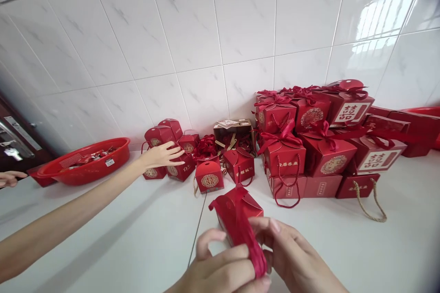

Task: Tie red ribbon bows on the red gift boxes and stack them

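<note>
The ribbon (242, 222) is crimson, its box (253, 207) red — the wall tiles (197, 96) white with grey veins.

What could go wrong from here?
Possible risks:
1. The red ribbon bunched in the left hand could tangle or slip.
2. The co-worker's hand, at the tightly grouped boxes, might knock one over.
3. The stacked boxes have handle loops hanging down; a snagged loop could pull a box out.
</note>
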Demonstrator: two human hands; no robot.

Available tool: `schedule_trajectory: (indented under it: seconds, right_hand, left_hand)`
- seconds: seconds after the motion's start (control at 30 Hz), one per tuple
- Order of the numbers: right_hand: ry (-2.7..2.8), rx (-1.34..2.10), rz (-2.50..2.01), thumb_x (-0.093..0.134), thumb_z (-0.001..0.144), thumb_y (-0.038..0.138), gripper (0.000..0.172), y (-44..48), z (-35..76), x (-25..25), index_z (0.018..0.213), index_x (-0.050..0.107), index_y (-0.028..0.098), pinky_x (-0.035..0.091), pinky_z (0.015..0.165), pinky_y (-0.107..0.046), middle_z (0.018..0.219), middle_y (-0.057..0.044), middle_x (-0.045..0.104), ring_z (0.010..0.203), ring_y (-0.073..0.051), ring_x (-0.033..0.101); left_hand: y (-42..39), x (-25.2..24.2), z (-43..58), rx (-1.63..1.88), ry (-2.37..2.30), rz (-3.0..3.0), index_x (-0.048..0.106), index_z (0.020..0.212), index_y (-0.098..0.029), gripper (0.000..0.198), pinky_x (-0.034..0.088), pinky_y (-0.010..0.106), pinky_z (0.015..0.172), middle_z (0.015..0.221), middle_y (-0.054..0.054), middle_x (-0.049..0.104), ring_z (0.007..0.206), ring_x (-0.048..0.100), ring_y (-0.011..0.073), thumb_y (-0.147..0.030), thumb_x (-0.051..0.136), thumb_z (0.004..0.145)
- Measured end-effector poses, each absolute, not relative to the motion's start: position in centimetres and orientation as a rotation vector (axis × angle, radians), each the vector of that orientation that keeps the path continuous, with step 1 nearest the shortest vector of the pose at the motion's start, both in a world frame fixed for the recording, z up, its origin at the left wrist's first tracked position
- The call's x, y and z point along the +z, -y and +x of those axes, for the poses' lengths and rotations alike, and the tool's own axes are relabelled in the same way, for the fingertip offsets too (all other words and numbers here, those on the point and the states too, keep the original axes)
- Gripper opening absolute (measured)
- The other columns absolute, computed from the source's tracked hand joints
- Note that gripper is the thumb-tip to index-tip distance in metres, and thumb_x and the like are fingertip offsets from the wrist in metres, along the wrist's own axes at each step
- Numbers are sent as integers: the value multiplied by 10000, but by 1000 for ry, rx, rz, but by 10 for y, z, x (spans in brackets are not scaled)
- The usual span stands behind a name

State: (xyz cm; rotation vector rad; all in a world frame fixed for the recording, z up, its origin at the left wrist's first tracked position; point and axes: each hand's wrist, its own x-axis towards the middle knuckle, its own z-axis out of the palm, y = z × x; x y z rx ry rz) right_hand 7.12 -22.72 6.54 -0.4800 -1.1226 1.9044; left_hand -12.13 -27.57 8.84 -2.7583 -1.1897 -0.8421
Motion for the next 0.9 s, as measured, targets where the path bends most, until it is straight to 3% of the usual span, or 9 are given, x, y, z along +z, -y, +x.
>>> schedule_trajectory:
  seconds: [0.1, 0.3, 0.37, 0.5, 0.67, 0.73, 0.8, 0.87, 0.9]
  right_hand:
    - [1045, 2056, -494, 697, 779, 499, 355, 229, 79, 70, 831, 706, 149, 401, 639, -233, 697, -29, 584, 634, -107, 496]
    - [785, 2276, -477, 756, 713, 366, 248, 237, 90, 80, 716, 609, 166, 385, 564, -196, 614, 5, 572, 524, -82, 485]
    - [785, 2267, -474, 705, 741, 378, 243, 238, 92, 84, 693, 595, 166, 436, 631, -231, 655, -30, 622, 557, -113, 538]
    - [788, 2139, -576, 692, 788, 340, 205, 228, 102, 91, 698, 627, 169, 456, 647, -223, 648, -15, 618, 607, -124, 574]
    - [881, 2018, -592, 718, 798, 285, 108, 199, 116, 106, 808, 688, 182, 479, 633, -208, 714, -6, 652, 630, -109, 595]
    - [1041, 1974, -590, 666, 849, 320, 156, 191, 115, 118, 884, 699, 171, 488, 652, -233, 742, -27, 680, 637, -122, 615]
    - [1231, 1961, -543, 597, 897, 377, 244, 187, 110, 132, 919, 701, 157, 496, 675, -267, 756, -49, 701, 626, -135, 631]
    - [1379, 1927, -481, 544, 923, 413, 303, 183, 105, 146, 924, 701, 153, 502, 696, -292, 750, -58, 709, 624, -145, 644]
    - [1418, 1892, -460, 534, 926, 425, 317, 180, 103, 152, 928, 701, 156, 505, 687, -296, 730, -55, 705, 618, -149, 645]
  left_hand:
    - [247, 107, -138, -835, 1234, -2816, 600, 1152, -379, 253, 541, 338, 849, 1160, 28, 637, 1000, 620, 181, -298, 530, 923]
    - [146, 169, -215, -877, 1449, -2726, 606, 1130, -246, 221, 494, 346, 896, 1246, 79, 575, 1057, 593, 168, -310, 532, 932]
    - [117, 180, -245, -869, 1536, -2690, 665, 959, -379, 188, 463, 374, 993, 1096, -6, 665, 1055, 632, 147, -367, 483, 915]
    - [93, 172, -285, -813, 1623, -2688, 694, 842, -435, 142, 407, 408, 1059, 963, -24, 720, 1112, 623, 181, -411, 559, 806]
    - [112, 150, -273, -748, 1572, -2796, 696, 799, -480, 113, 432, 415, 1026, 970, -54, 721, 1106, 620, 161, -415, 604, 790]
    - [136, 140, -248, -722, 1526, -2870, 693, 921, -413, 140, 455, 323, 964, 1129, -5, 672, 1108, 604, 116, -357, 632, 808]
    - [171, 125, -215, -686, 1456, -2962, 607, 1137, -261, 252, 475, 352, 902, 1272, 86, 572, 1093, 584, 142, -285, 605, 886]
    - [212, 107, -177, -645, 1386, -3042, 611, 1128, -298, 225, 514, 313, 849, 1256, 56, 573, 1051, 590, 174, -298, 575, 906]
    - [233, 97, -159, -630, 1356, -3066, 601, 1099, -453, 297, 567, 313, 691, 1129, 34, 619, 1107, 579, 239, -415, 664, 812]
